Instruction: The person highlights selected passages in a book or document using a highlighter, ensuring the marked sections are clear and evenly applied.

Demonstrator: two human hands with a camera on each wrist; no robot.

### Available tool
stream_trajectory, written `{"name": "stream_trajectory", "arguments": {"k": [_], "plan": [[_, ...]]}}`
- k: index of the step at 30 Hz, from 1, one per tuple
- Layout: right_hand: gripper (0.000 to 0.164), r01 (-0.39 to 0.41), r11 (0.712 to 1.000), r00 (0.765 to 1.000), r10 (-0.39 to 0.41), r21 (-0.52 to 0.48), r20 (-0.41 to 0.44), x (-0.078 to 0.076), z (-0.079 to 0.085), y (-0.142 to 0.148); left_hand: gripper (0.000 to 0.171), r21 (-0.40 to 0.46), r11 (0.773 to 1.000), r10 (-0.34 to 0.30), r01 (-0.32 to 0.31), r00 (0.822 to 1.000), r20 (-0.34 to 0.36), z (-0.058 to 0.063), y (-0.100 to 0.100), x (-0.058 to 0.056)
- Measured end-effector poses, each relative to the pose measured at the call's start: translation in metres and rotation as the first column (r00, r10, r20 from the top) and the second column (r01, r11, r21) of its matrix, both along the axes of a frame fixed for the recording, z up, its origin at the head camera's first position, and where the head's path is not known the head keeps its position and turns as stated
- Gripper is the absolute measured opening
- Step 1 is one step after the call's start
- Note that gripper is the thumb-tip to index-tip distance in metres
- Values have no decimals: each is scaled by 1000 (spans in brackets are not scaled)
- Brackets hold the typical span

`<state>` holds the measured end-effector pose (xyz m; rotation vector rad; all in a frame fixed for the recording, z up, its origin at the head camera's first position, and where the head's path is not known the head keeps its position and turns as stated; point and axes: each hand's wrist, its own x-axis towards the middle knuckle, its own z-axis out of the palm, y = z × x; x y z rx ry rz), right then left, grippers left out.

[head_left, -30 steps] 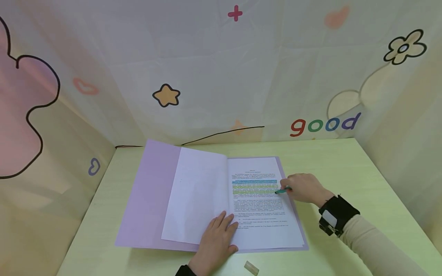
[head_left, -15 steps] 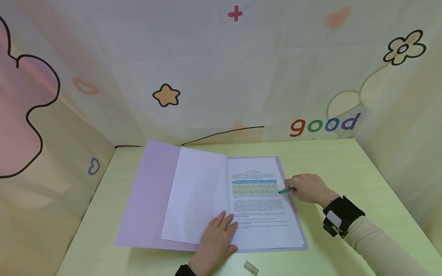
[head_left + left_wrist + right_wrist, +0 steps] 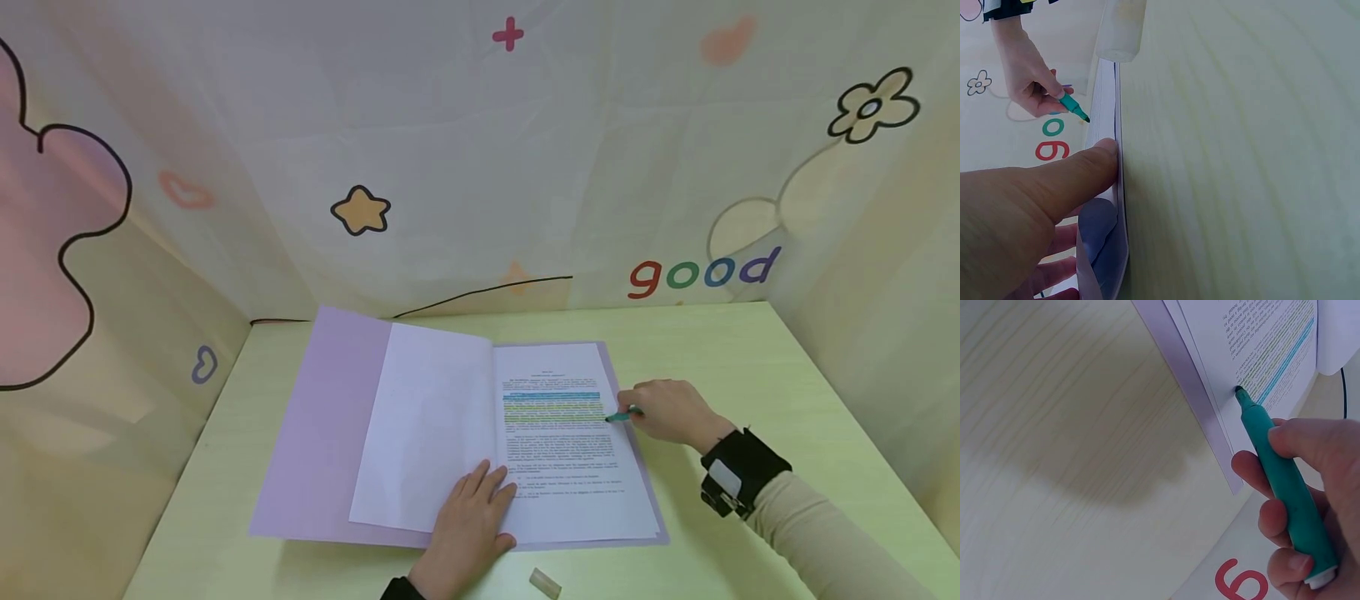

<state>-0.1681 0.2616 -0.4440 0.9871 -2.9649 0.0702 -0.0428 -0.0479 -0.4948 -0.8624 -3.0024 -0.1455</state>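
Observation:
My right hand [image 3: 670,410] grips a teal highlighter [image 3: 1285,481], its dark tip at the right end of a highlighted line on the printed page [image 3: 562,517]. Blue and yellow-green bands cross the upper text. The page belongs to a booklet with a lilac cover [image 3: 322,433], lying open on the table. My left hand [image 3: 468,517] rests with extended fingers on the lower part near the fold; in the left wrist view its thumb [image 3: 1088,172] lies at the booklet's bottom edge. The turned-over left sheet [image 3: 423,425] is blank white.
A small translucent cap-like piece [image 3: 545,583] lies on the pale wood-grain table [image 3: 750,367], just in front of the booklet. A printed cloth backdrop [image 3: 465,150] with "good" lettering and drawn shapes stands behind and along both sides.
The right hand with the highlighter has moved slightly right along the text line, then stayed there over the last half second. The left hand has kept its place.

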Motion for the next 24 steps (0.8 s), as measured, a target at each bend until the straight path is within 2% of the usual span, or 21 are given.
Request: {"name": "stream_trajectory", "arguments": {"k": [13,24], "plan": [[14,13,999,1000,-13,-41,7,3,-2,3,63,30,1000,2,-2,1000,7,-1,0,1],[17,7,992,998,-15,-124,-66,2,-5,-4,63,-6,1000,3,-3,1000,-8,1,2,2]]}}
